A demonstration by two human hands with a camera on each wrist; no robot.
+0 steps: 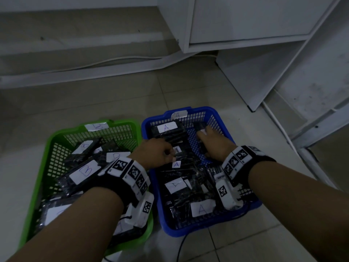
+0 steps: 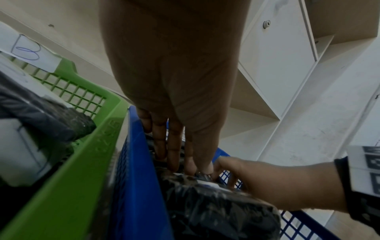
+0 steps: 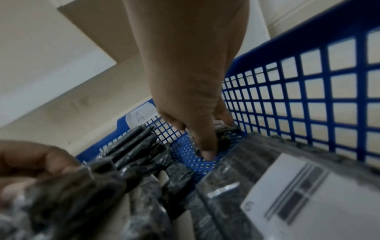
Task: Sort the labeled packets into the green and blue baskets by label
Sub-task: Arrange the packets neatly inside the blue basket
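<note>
Both baskets stand on the floor. The green basket [image 1: 56, 137], tagged B, holds black packets with B labels [image 1: 85, 171]. The blue basket [image 1: 222, 118], tagged A, holds black packets with A labels [image 1: 167, 127]. Both hands reach into the blue basket. My left hand [image 1: 172, 154] pinches the edge of a black packet [image 2: 205, 203] in the basket's middle. My right hand [image 1: 203, 133] grips another black packet [image 3: 226, 133] between thumb and fingers, at the far right wall [image 3: 308, 81]. That packet's label is hidden.
White cabinets [image 1: 245, 25] and shelf panels [image 1: 264, 72] stand behind and to the right of the baskets. A white cable [image 1: 113, 60] runs along the wall's foot. A dark cable [image 1: 181, 242] lies on the tiles in front of the blue basket.
</note>
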